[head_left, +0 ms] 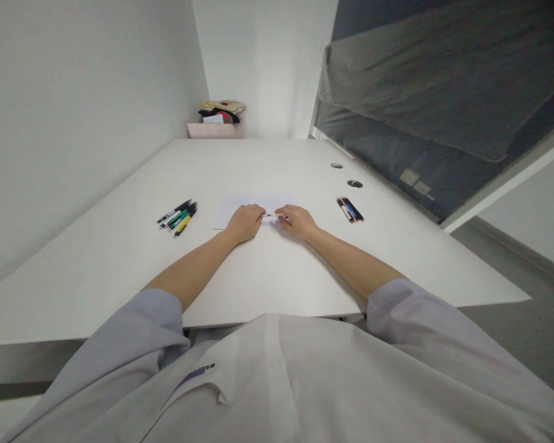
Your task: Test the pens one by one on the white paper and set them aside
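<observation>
A slim white pen lies crosswise between my two hands, above a sheet of white paper on the white table. My left hand pinches its left end, and the fingers of my right hand are closed on its right end. Both hands rest low over the near part of the sheet. Several pens in black, white, green and yellow lie in a loose group to the left. To the right sits a smaller bunch of pens, white, blue and black with reddish tips.
The white table reaches from my body to the far wall. Two round dark cable holes are at its right side. A pink box with cloth items stands beyond the far edge. A dark covered partition borders the right.
</observation>
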A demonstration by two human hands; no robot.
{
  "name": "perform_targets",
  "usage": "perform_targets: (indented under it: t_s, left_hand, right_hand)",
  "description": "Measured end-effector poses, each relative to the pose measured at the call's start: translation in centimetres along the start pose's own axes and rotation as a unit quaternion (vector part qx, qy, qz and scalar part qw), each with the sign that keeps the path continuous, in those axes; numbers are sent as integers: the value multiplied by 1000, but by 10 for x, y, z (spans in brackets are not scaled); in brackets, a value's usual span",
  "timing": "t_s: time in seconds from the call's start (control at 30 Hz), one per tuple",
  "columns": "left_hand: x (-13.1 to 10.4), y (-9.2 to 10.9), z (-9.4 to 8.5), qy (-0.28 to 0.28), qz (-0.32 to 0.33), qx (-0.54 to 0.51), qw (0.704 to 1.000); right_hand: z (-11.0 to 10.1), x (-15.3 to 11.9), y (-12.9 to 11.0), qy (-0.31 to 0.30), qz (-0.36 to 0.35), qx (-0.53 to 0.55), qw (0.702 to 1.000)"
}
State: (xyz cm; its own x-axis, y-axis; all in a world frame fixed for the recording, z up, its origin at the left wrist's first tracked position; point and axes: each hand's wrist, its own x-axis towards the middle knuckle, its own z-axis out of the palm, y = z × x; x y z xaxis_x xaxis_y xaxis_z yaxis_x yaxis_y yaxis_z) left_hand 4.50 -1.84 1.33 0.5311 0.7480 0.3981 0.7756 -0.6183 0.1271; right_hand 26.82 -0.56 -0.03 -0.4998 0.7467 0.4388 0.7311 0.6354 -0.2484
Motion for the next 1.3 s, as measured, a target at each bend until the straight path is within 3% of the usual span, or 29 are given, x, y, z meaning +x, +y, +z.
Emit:
perform_targets:
  t_s: [0.2, 0.4, 0.67, 0.97, 1.13, 1.3]
  left_hand:
    - [0, -4, 2, 10, -25, -9, 1000]
    - [0, -5, 2, 13, -8, -16, 1000]
    - [-1, 1, -3, 26, 1, -12, 1000]
    - [1, -12, -4, 54, -161, 20, 985]
    - [2, -7, -7, 39, -173, 28, 984]
    - [1, -11, -5, 61, -216, -1, 975]
  right_hand:
    - [1, -1, 5, 20, 22, 9, 1000]
    - [-3, -1, 3, 20, 49, -1, 999]
    - [-1, 0, 3, -9, -4, -22, 1000]
    - [-8, 1, 14, 0, 36, -39, 999]
    - [-8, 1, 14, 16, 70, -56, 996]
    - [-9, 0, 16, 24, 116, -56, 991]
